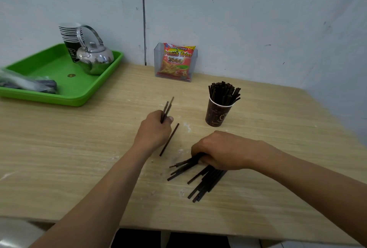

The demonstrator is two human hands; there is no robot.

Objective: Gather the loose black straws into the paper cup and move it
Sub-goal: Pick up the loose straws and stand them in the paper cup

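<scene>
On the table [79, 158], left hand [154, 130] pinches a few straws [167, 109], right hand [220, 151] grips a whole bunch [204, 180]; one stray [169, 139] lies between, cup [218, 112] sits nearby.

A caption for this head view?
Left hand and right hand grip loose black straws near a brown paper cup.
</scene>
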